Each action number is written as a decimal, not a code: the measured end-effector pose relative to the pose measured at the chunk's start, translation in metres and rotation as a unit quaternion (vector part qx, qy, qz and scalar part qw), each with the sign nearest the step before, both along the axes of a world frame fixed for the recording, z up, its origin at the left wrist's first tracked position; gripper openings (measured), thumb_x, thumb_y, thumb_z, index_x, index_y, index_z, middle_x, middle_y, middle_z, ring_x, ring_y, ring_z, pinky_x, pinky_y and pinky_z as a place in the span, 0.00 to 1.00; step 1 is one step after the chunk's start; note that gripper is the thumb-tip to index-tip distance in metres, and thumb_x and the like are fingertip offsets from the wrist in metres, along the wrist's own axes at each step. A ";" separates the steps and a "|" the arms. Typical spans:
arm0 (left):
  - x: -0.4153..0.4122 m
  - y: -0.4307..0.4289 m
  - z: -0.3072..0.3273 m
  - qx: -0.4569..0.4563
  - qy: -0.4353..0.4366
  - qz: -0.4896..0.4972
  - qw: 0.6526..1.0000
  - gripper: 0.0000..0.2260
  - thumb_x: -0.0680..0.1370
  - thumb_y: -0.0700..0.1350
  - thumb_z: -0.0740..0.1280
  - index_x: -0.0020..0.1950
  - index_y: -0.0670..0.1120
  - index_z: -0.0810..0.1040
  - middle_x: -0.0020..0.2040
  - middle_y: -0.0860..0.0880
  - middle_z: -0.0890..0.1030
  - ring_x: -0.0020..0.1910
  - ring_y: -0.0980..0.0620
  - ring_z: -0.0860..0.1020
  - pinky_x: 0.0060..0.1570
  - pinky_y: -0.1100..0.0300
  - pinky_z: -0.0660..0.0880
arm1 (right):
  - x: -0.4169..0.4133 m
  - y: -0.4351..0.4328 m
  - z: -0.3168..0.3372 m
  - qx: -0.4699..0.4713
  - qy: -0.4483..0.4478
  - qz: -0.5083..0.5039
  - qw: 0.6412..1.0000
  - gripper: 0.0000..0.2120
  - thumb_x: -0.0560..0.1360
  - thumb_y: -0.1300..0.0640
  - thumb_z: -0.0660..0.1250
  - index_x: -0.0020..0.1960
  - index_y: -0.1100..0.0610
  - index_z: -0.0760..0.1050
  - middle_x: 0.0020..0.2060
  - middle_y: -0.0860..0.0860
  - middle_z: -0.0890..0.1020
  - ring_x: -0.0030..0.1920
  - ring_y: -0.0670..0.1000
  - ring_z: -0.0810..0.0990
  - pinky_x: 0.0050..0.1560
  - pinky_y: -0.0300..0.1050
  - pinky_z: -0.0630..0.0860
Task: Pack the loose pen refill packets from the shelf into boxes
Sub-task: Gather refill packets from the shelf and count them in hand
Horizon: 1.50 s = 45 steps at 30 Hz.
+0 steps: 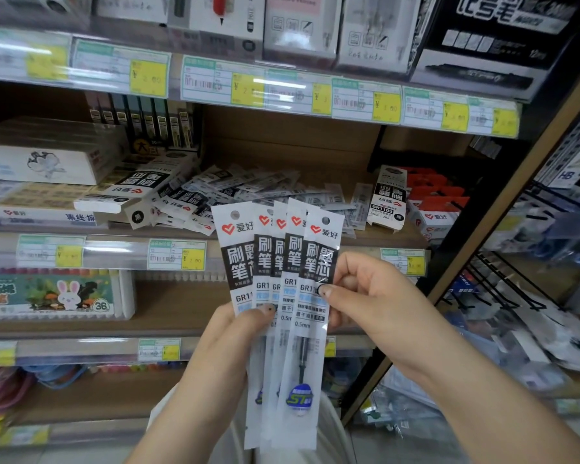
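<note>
Both hands, left (245, 324) and right (365, 296), have fingers pinched shut on five fanned packets (283, 289), probably to square them for boxing, while more lie heaped on the shelf (282, 234).

Both hands (235, 326) fanning refill pkts (283, 262), loose pile (248, 189) on shelf (315, 145)

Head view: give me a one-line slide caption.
Both hands, left and right, fan five pen refill packets before the shelf's loose pile.
</note>
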State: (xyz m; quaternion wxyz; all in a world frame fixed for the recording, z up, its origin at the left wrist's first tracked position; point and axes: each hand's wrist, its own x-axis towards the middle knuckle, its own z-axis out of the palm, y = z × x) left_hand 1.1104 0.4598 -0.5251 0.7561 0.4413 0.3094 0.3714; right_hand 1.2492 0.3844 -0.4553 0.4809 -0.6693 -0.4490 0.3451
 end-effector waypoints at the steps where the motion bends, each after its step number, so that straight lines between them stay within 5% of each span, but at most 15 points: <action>1: 0.000 -0.001 0.000 0.011 0.009 0.000 1.000 0.15 0.61 0.46 0.68 0.46 0.49 0.84 0.47 0.44 0.85 0.44 0.47 0.84 0.43 0.48 0.75 | 0.000 0.000 0.000 0.001 -0.001 0.000 1.000 0.09 0.76 0.68 0.62 0.39 0.59 0.71 0.28 0.53 0.77 0.29 0.45 0.75 0.32 0.36 0.75; 5: 0.001 -0.001 -0.001 0.016 0.025 0.018 0.999 0.08 0.62 0.47 0.66 0.36 0.56 0.84 0.42 0.49 0.86 0.40 0.51 0.84 0.43 0.48 0.75 | 0.000 0.001 0.000 0.002 -0.009 0.000 1.000 0.08 0.76 0.68 0.63 0.39 0.59 0.71 0.28 0.53 0.77 0.28 0.45 0.75 0.31 0.34 0.73; 9: 0.000 0.000 -0.003 0.016 0.032 0.034 0.999 0.07 0.62 0.47 0.67 0.36 0.56 0.83 0.43 0.48 0.85 0.41 0.49 0.84 0.44 0.48 0.75 | 0.001 0.002 -0.001 0.001 -0.020 0.000 1.000 0.09 0.76 0.67 0.63 0.38 0.58 0.71 0.27 0.52 0.77 0.29 0.45 0.75 0.34 0.37 0.75; 15: 0.000 -0.002 0.006 0.136 -0.010 -0.065 0.989 0.11 0.63 0.47 0.68 0.42 0.57 0.85 0.42 0.52 0.86 0.40 0.54 0.84 0.35 0.64 0.78 | 0.001 0.002 -0.002 0.002 -0.022 0.000 1.000 0.08 0.76 0.67 0.63 0.39 0.59 0.72 0.28 0.51 0.78 0.29 0.45 0.76 0.35 0.39 0.76; 21: 0.000 0.001 0.000 0.153 -0.018 -0.050 0.987 0.11 0.64 0.45 0.67 0.41 0.57 0.85 0.40 0.53 0.86 0.38 0.56 0.84 0.33 0.67 0.77 | 0.001 0.003 -0.003 0.007 -0.016 0.000 1.000 0.07 0.76 0.67 0.63 0.39 0.59 0.71 0.27 0.51 0.77 0.29 0.44 0.76 0.34 0.37 0.77; 28: 0.001 0.003 0.001 0.206 -0.007 -0.080 0.975 0.13 0.64 0.52 0.70 0.48 0.56 0.84 0.46 0.51 0.86 0.46 0.52 0.84 0.41 0.61 0.79 | 0.003 0.005 -0.007 0.025 -0.022 -0.004 0.999 0.07 0.76 0.67 0.63 0.39 0.60 0.71 0.28 0.51 0.76 0.28 0.43 0.75 0.33 0.38 0.77; 32: 0.008 0.005 0.006 0.280 0.029 -0.082 0.956 0.12 0.67 0.45 0.70 0.45 0.60 0.84 0.44 0.56 0.85 0.45 0.56 0.83 0.41 0.66 0.78 | 0.006 0.006 -0.011 0.038 -0.017 -0.019 0.999 0.08 0.75 0.66 0.64 0.39 0.58 0.71 0.29 0.51 0.77 0.28 0.44 0.75 0.31 0.36 0.75; 35: 0.015 0.009 0.007 0.296 0.031 -0.092 0.950 0.13 0.67 0.44 0.69 0.46 0.62 0.83 0.46 0.57 0.85 0.47 0.58 0.83 0.43 0.67 0.77 | 0.010 0.006 -0.014 0.070 -0.004 -0.031 0.997 0.04 0.73 0.61 0.68 0.43 0.54 0.74 0.40 0.52 0.82 0.41 0.48 0.80 0.45 0.48 0.79; 38: 0.025 0.010 0.000 0.292 0.034 -0.163 0.942 0.12 0.67 0.46 0.68 0.49 0.54 0.82 0.46 0.50 0.85 0.47 0.53 0.83 0.47 0.59 0.79 | 0.017 0.006 -0.019 0.074 0.095 0.004 0.993 0.13 0.69 0.58 0.74 0.52 0.51 0.77 0.51 0.48 0.84 0.54 0.48 0.81 0.56 0.48 0.78; 45: 0.057 0.004 -0.048 0.218 0.047 -0.238 0.945 0.12 0.66 0.36 0.69 0.46 0.49 0.83 0.44 0.43 0.84 0.47 0.47 0.82 0.49 0.51 0.79 | 0.020 0.006 -0.069 0.021 0.130 -0.024 0.991 0.09 0.73 0.61 0.69 0.43 0.48 0.82 0.43 0.47 0.86 0.46 0.46 0.84 0.44 0.40 0.79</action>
